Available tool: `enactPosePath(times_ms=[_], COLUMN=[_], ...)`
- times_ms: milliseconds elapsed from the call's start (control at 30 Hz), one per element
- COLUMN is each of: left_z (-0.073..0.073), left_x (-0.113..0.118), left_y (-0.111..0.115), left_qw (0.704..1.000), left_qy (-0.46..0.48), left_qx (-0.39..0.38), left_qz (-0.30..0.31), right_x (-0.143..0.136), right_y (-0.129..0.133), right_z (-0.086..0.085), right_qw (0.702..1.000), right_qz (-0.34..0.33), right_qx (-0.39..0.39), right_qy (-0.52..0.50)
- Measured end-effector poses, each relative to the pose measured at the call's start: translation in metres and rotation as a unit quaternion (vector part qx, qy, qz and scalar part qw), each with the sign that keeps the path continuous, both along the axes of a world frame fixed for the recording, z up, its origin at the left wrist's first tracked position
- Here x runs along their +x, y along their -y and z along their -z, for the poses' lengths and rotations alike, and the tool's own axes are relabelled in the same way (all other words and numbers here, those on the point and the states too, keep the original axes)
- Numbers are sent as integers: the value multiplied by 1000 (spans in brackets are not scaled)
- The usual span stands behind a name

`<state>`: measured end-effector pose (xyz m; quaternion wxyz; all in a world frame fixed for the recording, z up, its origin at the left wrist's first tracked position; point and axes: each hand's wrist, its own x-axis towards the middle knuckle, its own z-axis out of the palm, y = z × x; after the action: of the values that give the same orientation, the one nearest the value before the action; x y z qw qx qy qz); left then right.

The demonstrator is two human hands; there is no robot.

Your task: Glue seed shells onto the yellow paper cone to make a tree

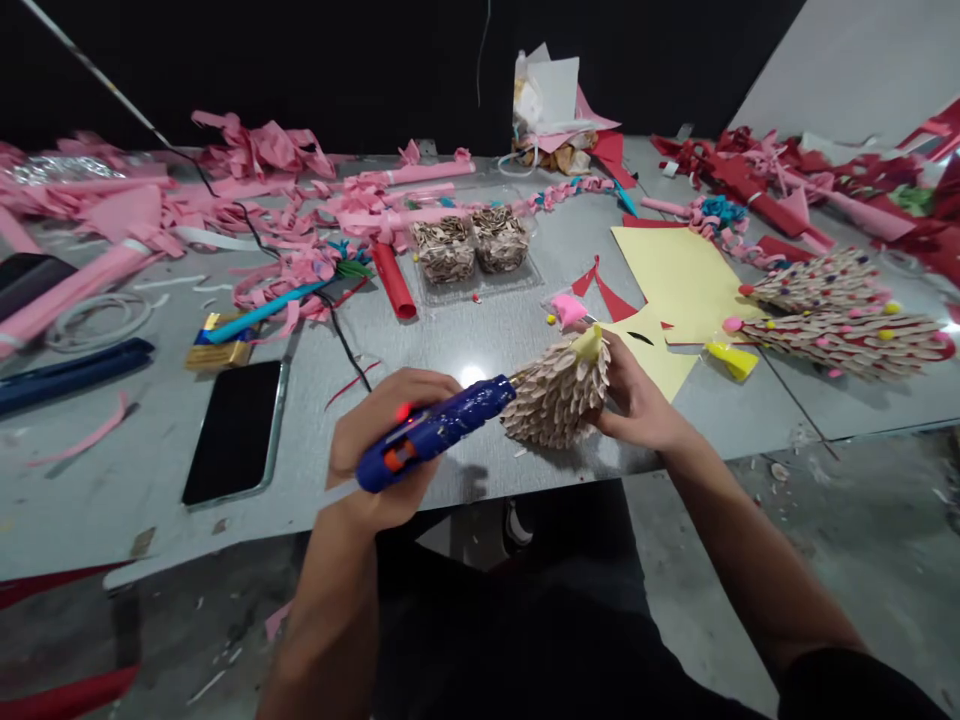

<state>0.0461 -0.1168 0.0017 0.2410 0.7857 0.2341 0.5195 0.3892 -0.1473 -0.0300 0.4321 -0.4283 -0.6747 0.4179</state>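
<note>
My left hand (386, 445) is wrapped round a blue glue gun (439, 432), whose tip points right, close to a cone covered in overlapping beige shell-like pieces (551, 400). The cone has a pale yellow top. On the cone's right side my right hand (637, 395) grips it, with some fingers hidden behind it. Just behind the cone lies a small pink piece (568, 309). A clear tray with two heaps of beige pieces (472, 250) stands farther back.
A black phone (235, 432) lies left of my left hand. Yellow sheets (679, 280) and two decorated cones (847, 340) are at the right. Pink paper scraps (262, 150) spread along the back; a black cable (341, 340) crosses the table (315, 400).
</note>
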Motion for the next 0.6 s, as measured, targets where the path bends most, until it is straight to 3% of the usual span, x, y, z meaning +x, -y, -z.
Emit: enactPosePath(times_ms=[300,600], left_z=[12,7], left_x=[23,27], left_y=[-10,-10], left_qw=[999,998], left_qy=[-3,-9], left_qx=[-4,-5], left_qz=[53,66], right_x=[-1,-1], right_y=[3,2], right_z=[-7,1], right_qw=[1000,998], right_qz=[-10,-38], right_qx=[3,19], right_qy=[3,-36])
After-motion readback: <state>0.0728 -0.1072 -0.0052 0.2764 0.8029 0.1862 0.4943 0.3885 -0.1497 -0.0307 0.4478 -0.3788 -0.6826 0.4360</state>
